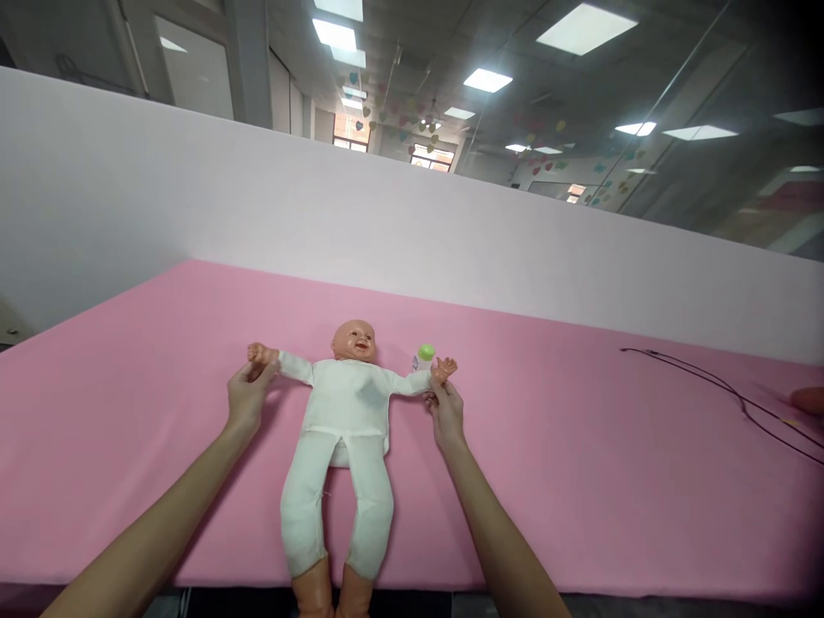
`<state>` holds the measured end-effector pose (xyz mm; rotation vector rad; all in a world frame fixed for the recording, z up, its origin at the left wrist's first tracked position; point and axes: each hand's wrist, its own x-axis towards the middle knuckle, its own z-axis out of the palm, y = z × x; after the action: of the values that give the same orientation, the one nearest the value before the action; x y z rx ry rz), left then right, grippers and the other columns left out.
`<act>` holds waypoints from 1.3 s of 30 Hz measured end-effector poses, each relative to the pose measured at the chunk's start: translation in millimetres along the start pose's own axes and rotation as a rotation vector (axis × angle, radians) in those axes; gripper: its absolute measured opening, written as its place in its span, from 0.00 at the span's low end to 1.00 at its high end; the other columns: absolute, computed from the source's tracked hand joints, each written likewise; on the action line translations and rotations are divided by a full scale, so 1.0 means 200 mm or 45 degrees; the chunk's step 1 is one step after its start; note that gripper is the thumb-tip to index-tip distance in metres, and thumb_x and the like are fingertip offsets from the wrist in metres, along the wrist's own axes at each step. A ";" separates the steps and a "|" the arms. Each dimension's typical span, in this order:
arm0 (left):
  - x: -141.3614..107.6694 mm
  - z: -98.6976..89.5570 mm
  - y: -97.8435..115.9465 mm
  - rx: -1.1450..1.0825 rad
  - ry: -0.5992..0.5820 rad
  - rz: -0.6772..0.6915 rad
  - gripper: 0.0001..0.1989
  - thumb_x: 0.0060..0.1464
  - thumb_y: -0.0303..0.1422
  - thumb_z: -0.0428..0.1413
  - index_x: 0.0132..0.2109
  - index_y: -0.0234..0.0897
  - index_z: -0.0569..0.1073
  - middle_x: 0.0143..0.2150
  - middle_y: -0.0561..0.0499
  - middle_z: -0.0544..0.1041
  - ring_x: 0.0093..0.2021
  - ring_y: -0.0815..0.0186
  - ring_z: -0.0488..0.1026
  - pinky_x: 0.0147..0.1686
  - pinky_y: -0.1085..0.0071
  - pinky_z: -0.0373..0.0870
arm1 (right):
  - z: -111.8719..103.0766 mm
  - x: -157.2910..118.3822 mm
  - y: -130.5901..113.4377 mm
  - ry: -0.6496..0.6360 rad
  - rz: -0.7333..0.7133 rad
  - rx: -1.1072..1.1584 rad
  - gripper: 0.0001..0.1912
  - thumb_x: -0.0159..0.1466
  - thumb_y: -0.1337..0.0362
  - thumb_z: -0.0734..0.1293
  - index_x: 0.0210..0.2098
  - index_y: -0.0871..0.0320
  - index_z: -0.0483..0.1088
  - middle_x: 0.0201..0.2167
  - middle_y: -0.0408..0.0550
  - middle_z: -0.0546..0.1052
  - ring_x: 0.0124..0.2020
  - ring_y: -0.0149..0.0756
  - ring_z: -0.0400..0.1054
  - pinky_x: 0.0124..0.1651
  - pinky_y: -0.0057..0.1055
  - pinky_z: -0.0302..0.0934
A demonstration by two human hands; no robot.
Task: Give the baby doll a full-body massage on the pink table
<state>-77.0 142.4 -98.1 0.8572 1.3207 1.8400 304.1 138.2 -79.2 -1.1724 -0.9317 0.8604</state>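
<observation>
A baby doll (351, 395) in a white top and white trousers lies face up on the pink table cover (554, 446), arms stretched out to both sides. My left hand (248, 393) is closed around the doll's wrist on the left, just below its small fist. On the other side, my right hand (446, 412) grips the doll's other wrist at the sleeve cuff. A white bottle with a green cap (425, 355) stands right behind that arm, partly hidden by it. The doll's feet reach past the front edge of the table.
Thin dark cords (714, 378) run across the right side of the cover. A brownish rounded object (808, 400) is cut off at the right border. Behind the table rises a low white wall (412, 232) with glass above it.
</observation>
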 end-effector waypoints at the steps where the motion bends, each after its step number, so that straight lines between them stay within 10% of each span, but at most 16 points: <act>1: -0.03 0.01 0.01 0.098 -0.086 0.117 0.15 0.51 0.42 0.70 0.41 0.37 0.81 0.39 0.46 0.81 0.39 0.60 0.79 0.42 0.65 0.78 | 0.02 -0.02 -0.01 -0.064 -0.102 -0.069 0.19 0.61 0.49 0.75 0.45 0.56 0.77 0.31 0.46 0.80 0.30 0.38 0.74 0.32 0.34 0.69; 6: -0.16 0.06 0.04 0.551 -0.853 0.826 0.11 0.64 0.34 0.60 0.51 0.45 0.84 0.52 0.46 0.84 0.53 0.55 0.78 0.51 0.59 0.77 | 0.10 -0.17 -0.02 -0.663 -0.867 -0.687 0.12 0.70 0.61 0.68 0.52 0.52 0.78 0.53 0.52 0.81 0.51 0.45 0.77 0.53 0.42 0.72; 9: -0.19 0.06 0.04 0.617 -1.027 1.074 0.15 0.66 0.30 0.57 0.53 0.49 0.84 0.54 0.47 0.83 0.54 0.56 0.77 0.51 0.58 0.76 | 0.12 -0.22 -0.01 -0.865 -1.120 -0.942 0.14 0.73 0.66 0.63 0.53 0.50 0.78 0.56 0.52 0.81 0.51 0.45 0.77 0.54 0.43 0.72; 14: -0.19 0.06 0.05 0.521 -0.672 0.646 0.13 0.61 0.38 0.63 0.51 0.44 0.84 0.52 0.45 0.83 0.51 0.55 0.78 0.48 0.61 0.77 | 0.13 -0.19 -0.01 -0.506 -0.666 -0.530 0.14 0.68 0.58 0.70 0.53 0.52 0.77 0.54 0.52 0.82 0.53 0.46 0.77 0.55 0.43 0.72; 21: -0.02 -0.01 0.05 0.018 0.157 -0.182 0.20 0.45 0.45 0.71 0.37 0.34 0.79 0.34 0.48 0.78 0.32 0.65 0.75 0.31 0.69 0.75 | 0.02 -0.04 0.02 0.030 0.142 0.035 0.20 0.57 0.46 0.76 0.36 0.56 0.76 0.23 0.42 0.76 0.23 0.35 0.69 0.26 0.32 0.65; 26: -0.10 0.02 0.09 0.271 -0.103 0.269 0.14 0.53 0.43 0.68 0.39 0.37 0.81 0.35 0.48 0.80 0.35 0.62 0.77 0.37 0.67 0.77 | 0.08 -0.12 -0.02 -0.121 -0.220 -0.150 0.23 0.61 0.50 0.75 0.51 0.56 0.77 0.41 0.50 0.83 0.34 0.38 0.76 0.36 0.34 0.71; 33: -0.23 0.07 0.06 0.674 -0.972 1.178 0.13 0.67 0.32 0.57 0.52 0.48 0.83 0.54 0.46 0.83 0.57 0.56 0.78 0.54 0.57 0.78 | 0.17 -0.28 -0.02 -0.855 -1.101 -0.902 0.15 0.74 0.65 0.63 0.53 0.49 0.79 0.56 0.51 0.81 0.52 0.44 0.78 0.53 0.40 0.73; 36: -0.23 0.08 0.06 0.677 -0.930 1.107 0.12 0.66 0.34 0.58 0.52 0.48 0.83 0.54 0.46 0.84 0.56 0.55 0.78 0.54 0.56 0.78 | 0.17 -0.26 0.00 -0.805 -1.008 -0.828 0.14 0.73 0.64 0.64 0.54 0.49 0.78 0.57 0.51 0.80 0.54 0.44 0.77 0.55 0.42 0.73; 39: -0.21 0.07 0.07 0.529 -0.576 0.680 0.13 0.62 0.41 0.62 0.51 0.43 0.83 0.51 0.45 0.84 0.51 0.54 0.79 0.50 0.59 0.79 | 0.16 -0.20 0.01 -0.475 -0.624 -0.473 0.16 0.69 0.56 0.70 0.55 0.52 0.77 0.52 0.52 0.82 0.53 0.46 0.77 0.53 0.43 0.73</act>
<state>-46.0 111.2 -85.9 1.8734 1.2659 1.6023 260.0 113.8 -82.6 -1.0354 -1.6591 0.5213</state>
